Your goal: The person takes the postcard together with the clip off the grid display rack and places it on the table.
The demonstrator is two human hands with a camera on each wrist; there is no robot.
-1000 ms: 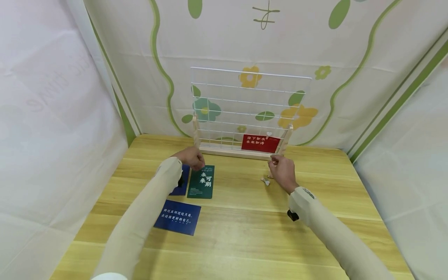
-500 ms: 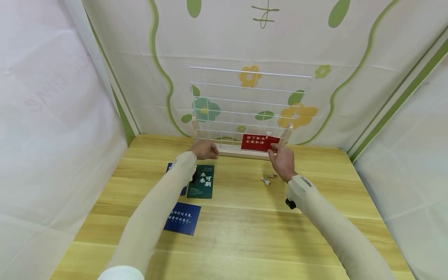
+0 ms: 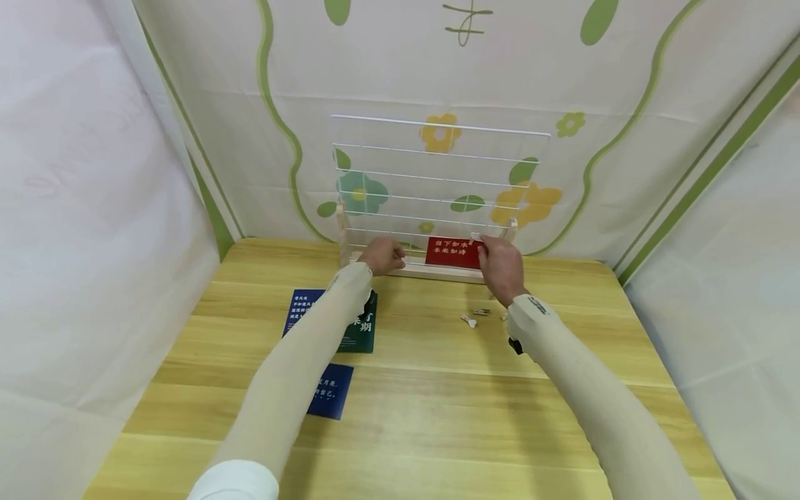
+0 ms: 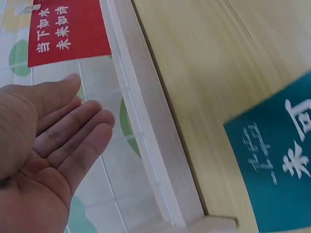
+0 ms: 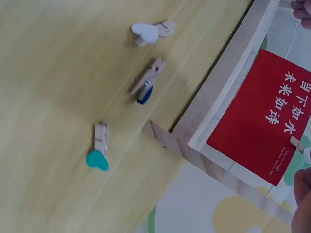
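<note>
A red card (image 3: 446,252) with white writing hangs at the lower right of a white wire grid rack (image 3: 440,126) on a wooden base (image 3: 431,271). A small clothespin (image 5: 297,143) with a white heart sits on the card's upper edge. My right hand (image 3: 502,269) has its fingertips right at this clothespin; in the right wrist view most of the hand is cut off, and I cannot tell whether it pinches the clothespin. My left hand (image 4: 53,141) is in front of the grid, left of the red card, fingers loosely bent, palm visible, holding nothing.
On the table, near the rack's right foot, lie clothespins with a white heart (image 5: 147,32), a dark blue heart (image 5: 147,82) and a teal heart (image 5: 99,148). Under my left forearm are a green card (image 3: 362,337) and blue cards (image 3: 303,304). Printed cloth walls surround the table.
My left hand has moved right from above the green card to the front of the grid. The right hand has gone up from the table side to the clothespin on the red card.
</note>
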